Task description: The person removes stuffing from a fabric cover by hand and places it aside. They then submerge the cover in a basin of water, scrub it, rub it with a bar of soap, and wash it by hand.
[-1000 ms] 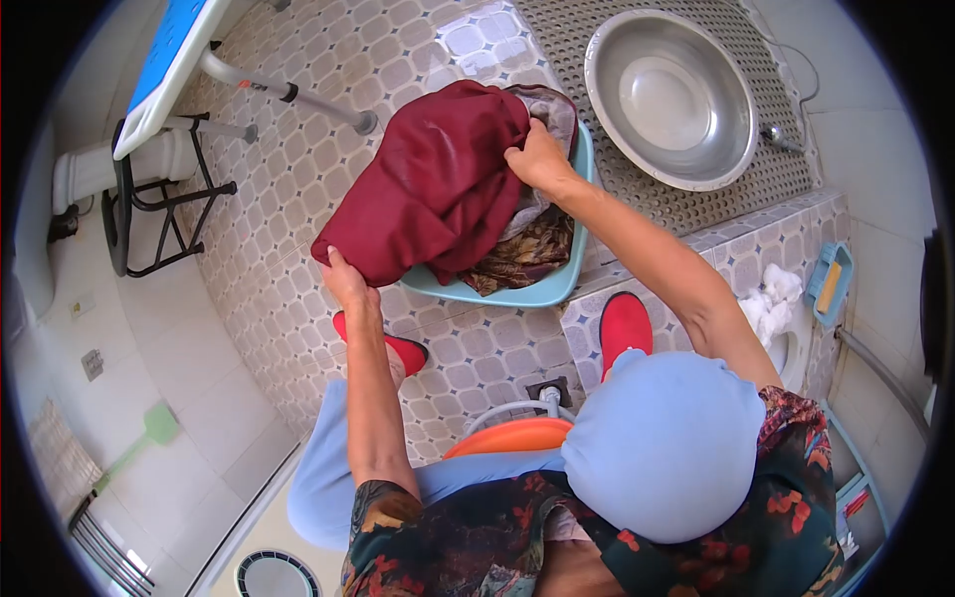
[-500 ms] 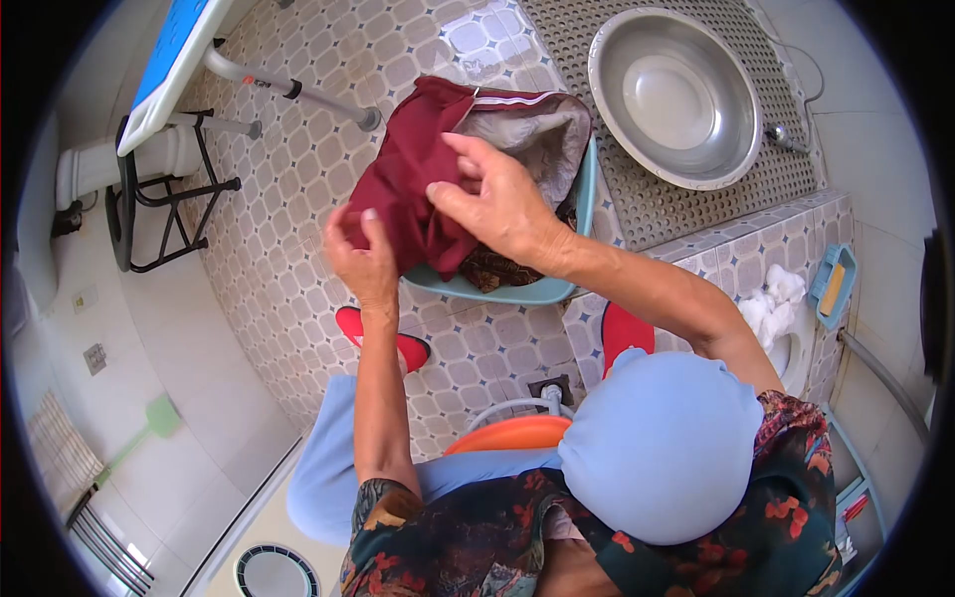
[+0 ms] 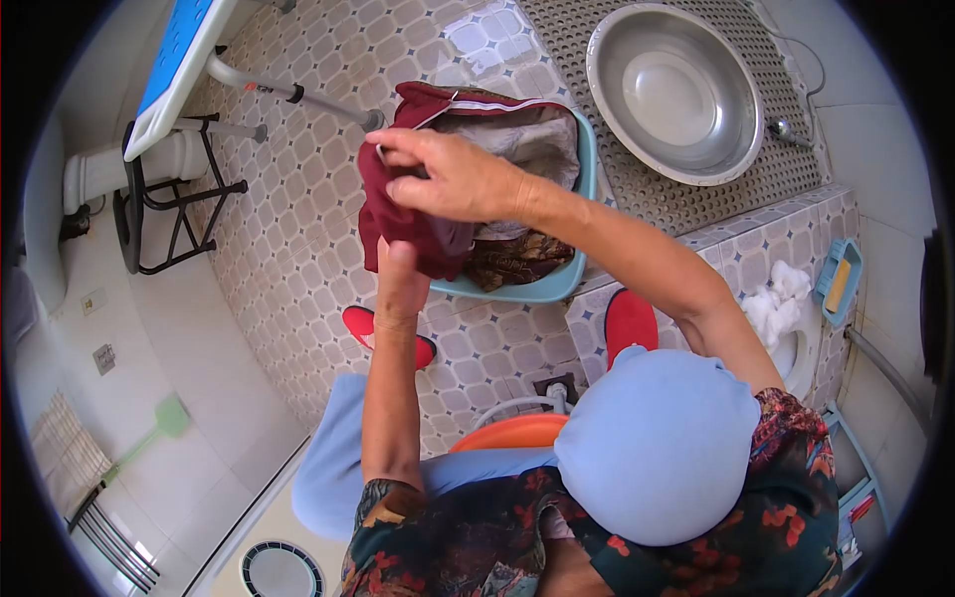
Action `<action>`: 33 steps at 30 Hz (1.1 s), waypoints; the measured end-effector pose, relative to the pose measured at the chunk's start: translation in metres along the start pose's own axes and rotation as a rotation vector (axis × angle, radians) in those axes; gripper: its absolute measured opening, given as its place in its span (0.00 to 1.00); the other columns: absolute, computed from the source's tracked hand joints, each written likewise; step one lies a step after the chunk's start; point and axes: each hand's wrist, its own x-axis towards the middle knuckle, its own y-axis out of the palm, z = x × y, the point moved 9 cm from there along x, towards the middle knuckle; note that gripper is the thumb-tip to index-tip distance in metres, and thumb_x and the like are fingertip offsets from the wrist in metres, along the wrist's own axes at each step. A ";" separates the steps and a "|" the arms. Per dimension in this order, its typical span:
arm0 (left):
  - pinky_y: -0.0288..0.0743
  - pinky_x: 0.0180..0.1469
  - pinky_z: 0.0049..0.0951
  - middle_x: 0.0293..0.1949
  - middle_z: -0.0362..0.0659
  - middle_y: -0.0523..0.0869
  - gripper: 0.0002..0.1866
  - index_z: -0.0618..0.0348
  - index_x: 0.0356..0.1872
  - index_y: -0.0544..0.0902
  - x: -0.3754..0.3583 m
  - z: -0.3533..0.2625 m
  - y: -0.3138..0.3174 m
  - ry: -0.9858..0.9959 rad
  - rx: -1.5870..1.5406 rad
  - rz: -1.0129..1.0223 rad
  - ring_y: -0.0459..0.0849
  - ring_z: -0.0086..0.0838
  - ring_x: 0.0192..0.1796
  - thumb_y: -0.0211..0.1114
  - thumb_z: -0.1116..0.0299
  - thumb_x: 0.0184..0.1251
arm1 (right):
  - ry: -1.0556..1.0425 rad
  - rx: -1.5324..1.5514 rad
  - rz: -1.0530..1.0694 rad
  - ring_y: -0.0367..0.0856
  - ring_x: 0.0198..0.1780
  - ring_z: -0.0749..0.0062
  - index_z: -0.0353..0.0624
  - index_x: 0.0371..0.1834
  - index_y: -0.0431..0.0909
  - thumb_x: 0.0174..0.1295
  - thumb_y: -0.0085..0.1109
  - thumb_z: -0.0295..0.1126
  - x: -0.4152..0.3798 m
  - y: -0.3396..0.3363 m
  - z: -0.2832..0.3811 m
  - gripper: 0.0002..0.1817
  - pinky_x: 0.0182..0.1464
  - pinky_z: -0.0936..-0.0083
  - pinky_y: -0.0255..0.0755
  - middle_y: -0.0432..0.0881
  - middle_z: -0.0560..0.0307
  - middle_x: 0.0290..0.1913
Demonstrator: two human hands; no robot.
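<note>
A dark red garment [image 3: 398,214] with a pale lining and a white stripe is bunched over the left side of a light blue basin [image 3: 557,289] on the tiled floor. My right hand [image 3: 448,174] reaches across and grips the red cloth from above. My left hand [image 3: 400,274] holds the same cloth from below, partly hidden under the right hand. A brown patterned cloth [image 3: 517,259] lies in the basin beneath the red one.
A steel bowl [image 3: 674,92] sits on a perforated mat at the upper right. A raised tiled ledge [image 3: 786,234] holds white cloth [image 3: 776,298] and a soap dish [image 3: 838,281]. A blue-topped stool [image 3: 179,60] stands at upper left. My red slippers [image 3: 629,323] flank the basin.
Both hands have come together on the red garment, gathering it from a wide spread into a bunch. The garment's pale lining has turned outward.
</note>
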 end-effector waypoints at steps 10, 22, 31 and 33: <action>0.78 0.54 0.33 0.47 0.48 0.84 0.20 0.69 0.55 0.76 0.002 -0.081 -0.007 0.095 0.210 -0.334 0.85 0.32 0.47 0.61 0.76 0.59 | 0.301 0.558 -0.016 0.80 0.52 0.75 0.41 0.50 0.71 0.67 0.50 0.25 -0.037 -0.008 -0.067 0.10 0.56 0.75 0.73 0.83 0.50 0.50; 0.77 0.58 0.42 0.49 0.53 0.83 0.24 0.70 0.58 0.74 -0.030 -0.121 0.061 0.252 0.193 -0.266 0.84 0.43 0.49 0.55 0.70 0.60 | -0.132 -0.088 0.277 0.81 0.41 0.51 0.41 0.38 0.82 0.61 0.53 0.34 -0.030 0.029 0.016 0.11 0.46 0.63 0.74 0.83 0.45 0.38; 0.75 0.58 0.44 0.53 0.55 0.80 0.30 0.70 0.57 0.73 -0.031 -0.100 0.050 0.236 0.221 -0.211 0.81 0.46 0.54 0.58 0.64 0.52 | 0.155 -0.070 0.633 0.83 0.33 0.58 0.42 0.34 0.84 0.57 0.51 0.38 -0.084 0.027 -0.028 0.14 0.40 0.64 0.75 0.84 0.47 0.29; 0.75 0.58 0.43 0.53 0.55 0.80 0.30 0.70 0.57 0.73 -0.028 -0.092 0.055 0.184 0.195 -0.199 0.81 0.46 0.54 0.58 0.64 0.51 | 0.436 -0.086 0.493 0.84 0.37 0.60 0.41 0.38 0.83 0.57 0.52 0.35 -0.073 0.022 -0.041 0.14 0.43 0.65 0.76 0.85 0.45 0.34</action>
